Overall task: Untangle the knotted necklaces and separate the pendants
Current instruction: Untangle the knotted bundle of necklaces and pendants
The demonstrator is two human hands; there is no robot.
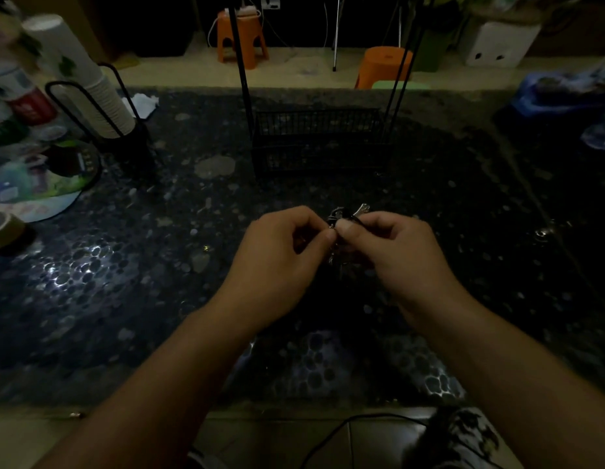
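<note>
A small tangle of dark cords and silvery metal pendants (pixel 341 220) is hanging just above the dark, pebble-patterned glossy counter (pixel 125 265), near the centre of the view. Two pale pendant tips are poking up at 12 o'clock of the fingers; more of the bundle is dangling between the palms, too dim to make out.

The left hand (pixel 280 255) is meeting the tangle from 9 o'clock, its thumb and forefinger pinching it in a tight grip, the other fingers curling under. The right hand (pixel 395 255) is coming in from 3 o'clock, its thumb and forefinger closing on the same knot, so both thumbs are almost touching.

At 12 o'clock of the hands a black wire-mesh basket (pixel 319 140) is standing on the counter. At 10 o'clock a tall stack of white paper cups (pixel 84 76) is leaning in a black wire holder. At 9 o'clock a roll of brownish tape (pixel 3 228) is sitting near the edge. Beyond the counter, two orange plastic stools (pixel 241 38) are standing on the floor.
</note>
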